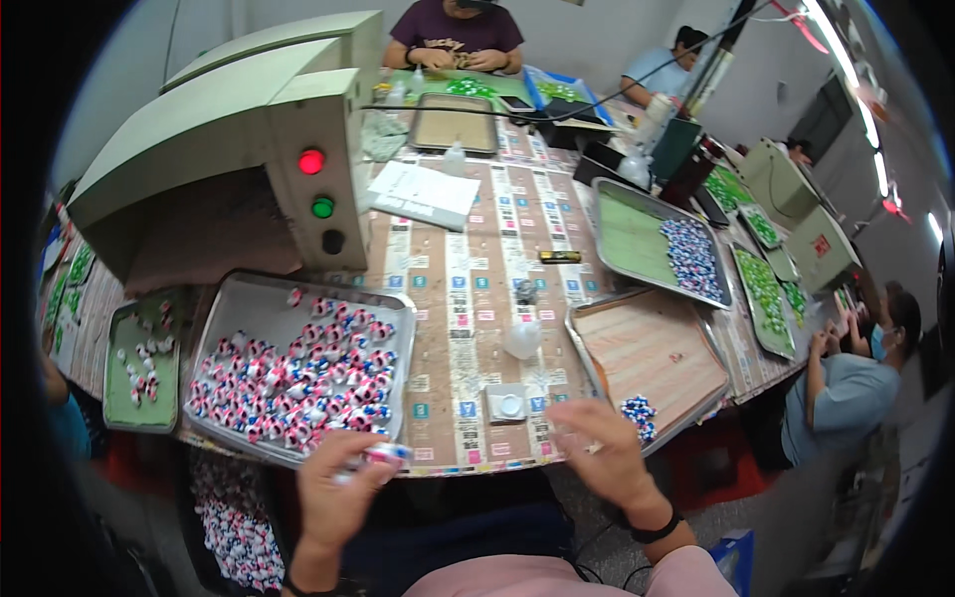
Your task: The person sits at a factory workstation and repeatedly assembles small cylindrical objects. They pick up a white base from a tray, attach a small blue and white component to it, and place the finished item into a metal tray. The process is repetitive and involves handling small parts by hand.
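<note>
Between the thumb and fingers of my left hand [338, 483] is a small pink, white and blue plastic figure [388, 455], held over the front edge of a metal tray [406, 343]. That tray holds many similar pink, white and blue figures [298, 378]. My right hand [612, 458] is raised at the table's front edge, left of a cluster of small blue-and-white pieces [639, 416]. Its fingers are curled together and somewhat blurred; whatever they pinch is too small to make out. A small white square block with a round dish [507, 402] sits between my hands.
A machine [249, 129] with red and green lights stands at the back left. A wood-lined tray [652, 348], a green-lined tray [627, 229], and a white squeeze bottle [522, 339] are on the table. Below left is a bin of figures [239, 537]. Several people sit nearby.
</note>
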`<action>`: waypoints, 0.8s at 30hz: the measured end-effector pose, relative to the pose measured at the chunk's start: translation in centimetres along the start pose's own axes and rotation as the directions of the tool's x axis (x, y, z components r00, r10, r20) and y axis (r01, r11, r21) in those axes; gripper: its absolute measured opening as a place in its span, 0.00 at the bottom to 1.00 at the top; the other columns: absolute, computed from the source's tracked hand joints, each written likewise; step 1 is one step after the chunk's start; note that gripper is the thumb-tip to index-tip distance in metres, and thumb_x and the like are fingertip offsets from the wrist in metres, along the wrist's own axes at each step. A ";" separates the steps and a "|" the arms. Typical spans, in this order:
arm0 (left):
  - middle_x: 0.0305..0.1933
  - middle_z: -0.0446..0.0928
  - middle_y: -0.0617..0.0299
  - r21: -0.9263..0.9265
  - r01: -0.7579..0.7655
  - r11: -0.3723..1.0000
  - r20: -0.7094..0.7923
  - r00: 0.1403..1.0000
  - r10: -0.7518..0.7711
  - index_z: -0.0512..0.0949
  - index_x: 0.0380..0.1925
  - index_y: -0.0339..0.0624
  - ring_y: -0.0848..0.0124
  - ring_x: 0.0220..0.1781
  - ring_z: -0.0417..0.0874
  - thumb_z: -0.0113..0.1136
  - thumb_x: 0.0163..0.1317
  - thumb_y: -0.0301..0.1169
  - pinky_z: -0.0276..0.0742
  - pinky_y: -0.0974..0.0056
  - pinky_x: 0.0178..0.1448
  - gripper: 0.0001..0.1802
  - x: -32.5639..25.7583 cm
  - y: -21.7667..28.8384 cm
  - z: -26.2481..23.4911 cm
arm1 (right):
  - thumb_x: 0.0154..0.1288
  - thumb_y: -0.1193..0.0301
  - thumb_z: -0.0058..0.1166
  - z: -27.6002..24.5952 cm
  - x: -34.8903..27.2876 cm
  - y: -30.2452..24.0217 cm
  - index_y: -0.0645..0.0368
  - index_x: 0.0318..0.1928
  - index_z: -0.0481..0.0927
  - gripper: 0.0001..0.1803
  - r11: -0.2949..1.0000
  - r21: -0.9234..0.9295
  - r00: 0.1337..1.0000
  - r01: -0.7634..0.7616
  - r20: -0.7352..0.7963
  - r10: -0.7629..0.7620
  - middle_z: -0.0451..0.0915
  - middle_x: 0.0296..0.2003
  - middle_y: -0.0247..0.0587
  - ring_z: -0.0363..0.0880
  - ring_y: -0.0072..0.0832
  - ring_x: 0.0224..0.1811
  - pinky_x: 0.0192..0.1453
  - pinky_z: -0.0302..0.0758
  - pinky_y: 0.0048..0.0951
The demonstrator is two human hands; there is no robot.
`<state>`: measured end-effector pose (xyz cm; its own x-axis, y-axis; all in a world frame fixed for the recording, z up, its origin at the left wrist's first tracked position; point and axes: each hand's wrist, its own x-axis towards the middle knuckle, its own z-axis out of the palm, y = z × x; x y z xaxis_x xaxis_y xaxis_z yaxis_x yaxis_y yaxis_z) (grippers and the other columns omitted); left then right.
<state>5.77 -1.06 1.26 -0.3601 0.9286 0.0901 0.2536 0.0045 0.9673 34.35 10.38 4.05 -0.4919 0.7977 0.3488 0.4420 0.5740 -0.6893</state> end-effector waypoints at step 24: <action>0.24 0.69 0.60 -0.694 0.689 0.209 0.665 0.725 -0.180 0.71 0.54 0.31 0.82 0.17 0.62 0.52 0.70 0.33 0.58 0.79 0.17 0.18 0.0 0.5 1.3 | 0.57 0.83 0.61 -4.3 -2.3 4.6 0.67 0.43 0.81 0.11 0.784 0.441 0.891 -0.437 0.095 0.443 0.80 0.34 0.35 0.78 0.17 0.32 0.34 0.75 0.17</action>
<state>7.05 -0.63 1.43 0.2906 0.9188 -0.2670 -0.8183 0.3833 0.4283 40.72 12.01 2.82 -0.3139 0.9478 -0.0554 0.2306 0.0196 -0.9728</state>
